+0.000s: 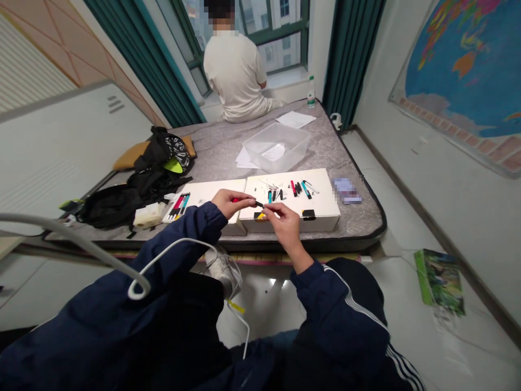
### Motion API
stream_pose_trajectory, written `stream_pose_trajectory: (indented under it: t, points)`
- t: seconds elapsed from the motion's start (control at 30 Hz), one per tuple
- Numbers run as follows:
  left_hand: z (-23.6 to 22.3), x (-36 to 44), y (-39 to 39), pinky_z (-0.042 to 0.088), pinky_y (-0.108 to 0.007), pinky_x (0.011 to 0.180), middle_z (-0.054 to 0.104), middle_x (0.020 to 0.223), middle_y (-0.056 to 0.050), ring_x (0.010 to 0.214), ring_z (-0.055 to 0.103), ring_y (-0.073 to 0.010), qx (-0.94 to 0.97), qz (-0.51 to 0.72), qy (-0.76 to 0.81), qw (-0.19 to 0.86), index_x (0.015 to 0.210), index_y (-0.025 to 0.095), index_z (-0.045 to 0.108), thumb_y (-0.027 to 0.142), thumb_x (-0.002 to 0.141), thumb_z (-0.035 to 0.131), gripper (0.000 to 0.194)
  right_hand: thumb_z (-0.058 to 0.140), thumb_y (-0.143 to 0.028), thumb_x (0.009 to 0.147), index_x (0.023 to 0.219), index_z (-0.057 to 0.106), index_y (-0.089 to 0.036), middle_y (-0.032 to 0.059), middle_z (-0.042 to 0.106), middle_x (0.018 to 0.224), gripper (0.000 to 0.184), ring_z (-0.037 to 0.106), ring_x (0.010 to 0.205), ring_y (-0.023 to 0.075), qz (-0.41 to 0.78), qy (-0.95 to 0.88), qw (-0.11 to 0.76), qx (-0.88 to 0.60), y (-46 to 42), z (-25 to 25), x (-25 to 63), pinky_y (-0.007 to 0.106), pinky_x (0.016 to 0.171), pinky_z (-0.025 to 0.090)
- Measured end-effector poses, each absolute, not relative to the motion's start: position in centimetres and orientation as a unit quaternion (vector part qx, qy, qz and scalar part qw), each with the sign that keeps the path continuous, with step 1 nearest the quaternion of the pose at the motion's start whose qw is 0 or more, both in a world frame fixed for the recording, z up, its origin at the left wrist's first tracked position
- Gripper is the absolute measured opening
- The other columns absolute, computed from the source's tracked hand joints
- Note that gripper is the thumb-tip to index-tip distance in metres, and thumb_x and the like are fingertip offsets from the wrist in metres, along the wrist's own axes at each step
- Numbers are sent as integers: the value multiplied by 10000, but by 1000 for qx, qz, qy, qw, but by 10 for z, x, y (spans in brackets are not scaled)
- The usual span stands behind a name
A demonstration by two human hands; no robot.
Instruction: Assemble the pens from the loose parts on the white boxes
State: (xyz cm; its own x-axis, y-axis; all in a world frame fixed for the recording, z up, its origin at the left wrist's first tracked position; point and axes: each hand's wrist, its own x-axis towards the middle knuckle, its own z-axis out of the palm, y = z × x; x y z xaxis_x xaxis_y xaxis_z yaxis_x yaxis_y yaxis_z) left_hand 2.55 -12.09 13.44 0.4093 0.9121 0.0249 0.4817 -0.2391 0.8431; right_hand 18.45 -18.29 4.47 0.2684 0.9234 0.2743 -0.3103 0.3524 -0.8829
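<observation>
The left hand [233, 204] and right hand [286, 222] were found pinching a small dark pen part [259, 204] between their fingertips, held over the front edge of a white box [325, 202]. Loose pen parts [292, 188] lay scattered on its top, near a clear plastic bin [299, 142].

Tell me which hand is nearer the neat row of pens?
The left. The left hand is to the right of the row of pens; the right hand is farther right, beyond the left one.
</observation>
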Motion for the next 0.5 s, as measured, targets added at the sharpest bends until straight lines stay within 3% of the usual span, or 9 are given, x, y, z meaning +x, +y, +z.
stream_pose_trajectory:
  t: [0.23, 0.5]
  points:
    - [136, 30, -122, 502, -342, 833, 732, 841, -108, 805, 672, -210, 731, 254, 456, 440, 967, 117, 722, 405, 637, 752, 438, 709, -366, 697, 869, 679, -179, 12, 670, 787, 255, 641, 694, 140, 491, -360, 708, -358, -178, 41, 185, 311, 679, 588]
    - [140, 30, -125, 491, -342, 827, 731, 832, -106, 812, 667, -220, 758, 232, 457, 403, 974, 113, 722, 421, 664, 724, 437, 660, -405, 752, 865, 653, -185, 22, 667, 761, 247, 653, 743, 168, 516, -373, 694, -335, -176, 36, 183, 323, 685, 570]
